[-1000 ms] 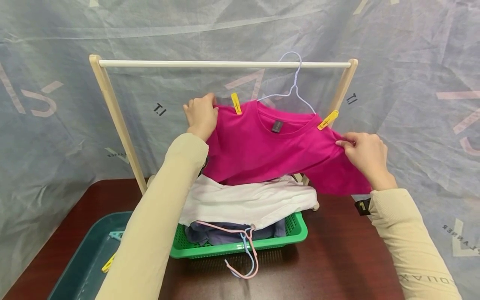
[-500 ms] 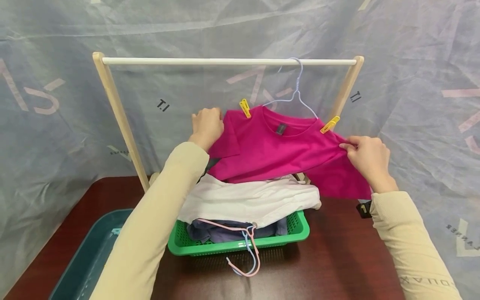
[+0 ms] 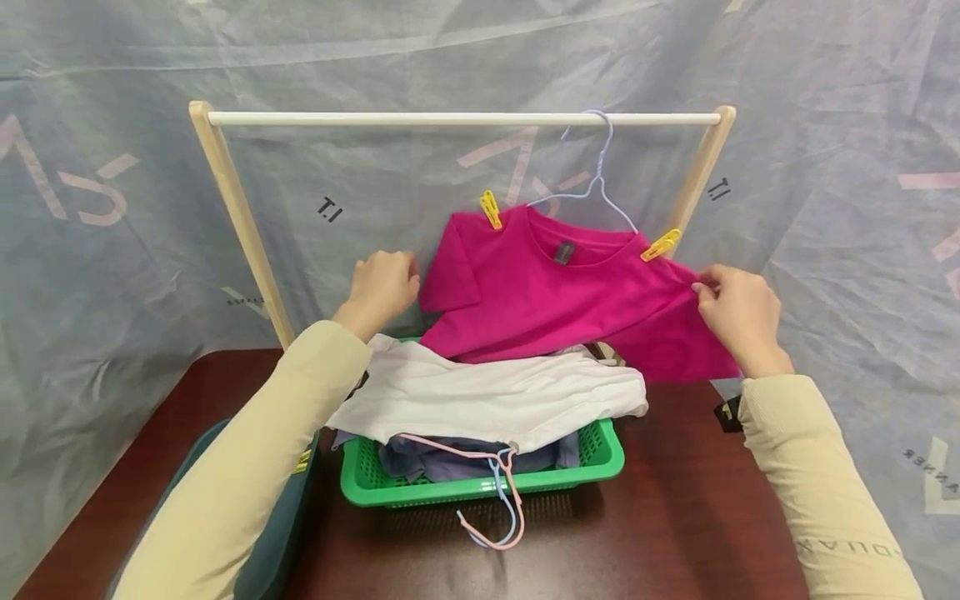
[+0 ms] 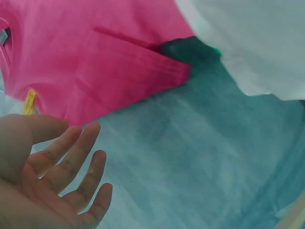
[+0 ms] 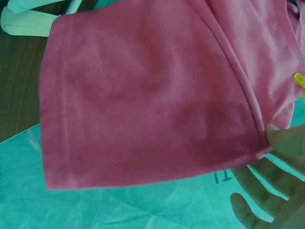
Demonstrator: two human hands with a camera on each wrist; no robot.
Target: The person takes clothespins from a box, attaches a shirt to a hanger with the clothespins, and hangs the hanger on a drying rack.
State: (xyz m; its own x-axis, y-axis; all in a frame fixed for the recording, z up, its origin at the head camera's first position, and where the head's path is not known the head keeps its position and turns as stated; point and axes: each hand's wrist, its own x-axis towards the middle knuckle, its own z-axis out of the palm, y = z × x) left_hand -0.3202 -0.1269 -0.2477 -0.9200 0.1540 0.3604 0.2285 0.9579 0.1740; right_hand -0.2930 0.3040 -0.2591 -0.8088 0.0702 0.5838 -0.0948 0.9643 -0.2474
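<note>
A magenta T-shirt (image 3: 555, 283) hangs on a pale lilac hanger (image 3: 598, 179) hooked over the white rail (image 3: 450, 119). Two yellow clips, one on the left shoulder (image 3: 491, 209) and one on the right (image 3: 662, 245), hold it. My right hand (image 3: 742, 317) pinches the shirt near the right sleeve seam, also visible in the right wrist view, thumb on the cloth (image 5: 157, 105). My left hand (image 3: 382, 287) is beside the left sleeve, apart from it; in the left wrist view its fingers are loosely bent and hold nothing.
Below the shirt, a green basket (image 3: 480, 489) holds a white garment (image 3: 480, 396) and dark blue cloth (image 3: 442, 460). Pink and blue hanger hooks (image 3: 516, 508) hang over its front. A dark teal tray (image 3: 281, 533) lies partly under my left sleeve. Wooden posts (image 3: 243, 225) support the rail.
My left hand has let go of the left sleeve and moved down and left; that sleeve now hangs free. The right hand keeps its pinch. The left forearm has shifted left over the tray.
</note>
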